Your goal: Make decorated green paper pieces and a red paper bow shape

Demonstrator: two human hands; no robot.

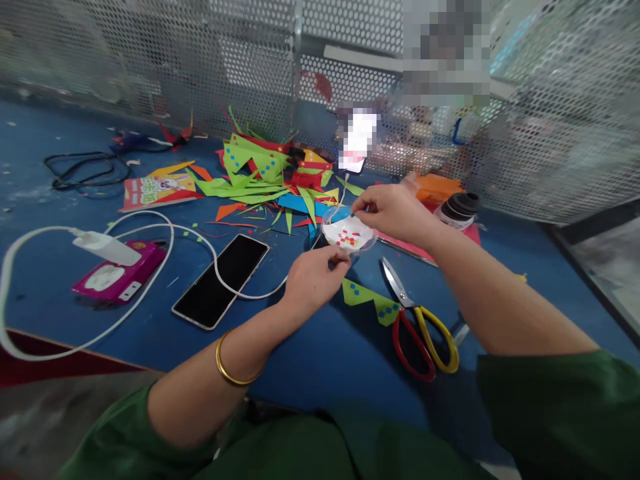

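A clear plastic bowl (371,244) sits on the blue table, with white material and small red, pink and yellow paper bits (347,238) inside. My right hand (393,208) is over the bowl's far right side, its fingers pinched; a tiny dark speck shows at the fingertips, too small to name. Close to the near rim, the fingers of my left hand (316,277) are pressed together, and whatever they hold is hidden. Below the bowl lies a green zigzag paper strip (367,299) with blue diamonds. Scissors (411,305) with one red and one yellow handle rest partly open on its right end.
Behind the bowl are heaped paper scraps (260,180) and a lit phone (357,141) against a perforated metal screen (250,67). A dark phone (225,280), white cable (213,253) and purple power adapter (123,270) lie left. A black-capped bottle (457,210) stands right.
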